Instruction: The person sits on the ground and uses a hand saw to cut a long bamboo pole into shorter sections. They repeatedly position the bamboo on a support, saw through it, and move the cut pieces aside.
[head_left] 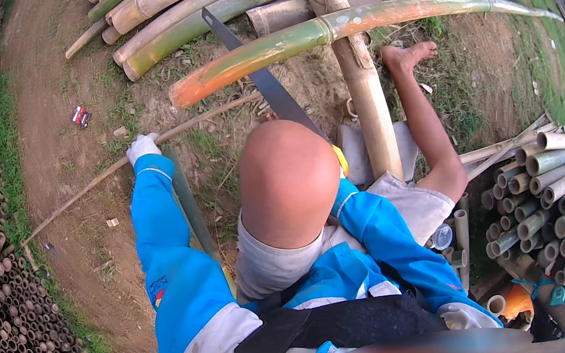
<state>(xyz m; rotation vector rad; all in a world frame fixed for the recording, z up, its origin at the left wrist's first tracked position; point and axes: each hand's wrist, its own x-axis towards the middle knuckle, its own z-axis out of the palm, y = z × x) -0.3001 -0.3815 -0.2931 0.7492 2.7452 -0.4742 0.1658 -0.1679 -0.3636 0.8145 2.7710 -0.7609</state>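
My left hand [143, 148], in a white glove, is closed around a thin bamboo stick [88, 186] slanting across the ground. Behind my raised knee my right hand is hidden; its blue sleeve ends at the yellow handle [341, 160] of a handsaw. The dark saw blade [279, 96] points up and left, seeming to pass beneath a thick green-and-orange bamboo pole [280, 42]. That pole lies across an upright bamboo post [364, 97], its cut end left of the blade. I cannot tell whether the teeth touch it.
Several long bamboo poles [215, 28] lie at the far side. Cut bamboo is stacked at right [557, 185] and along the left edge [2, 317]. My bare foot [411, 55] is beside the post. A red packet [81, 117] lies on the dirt; a dark green length [188, 199] is beside my left arm.
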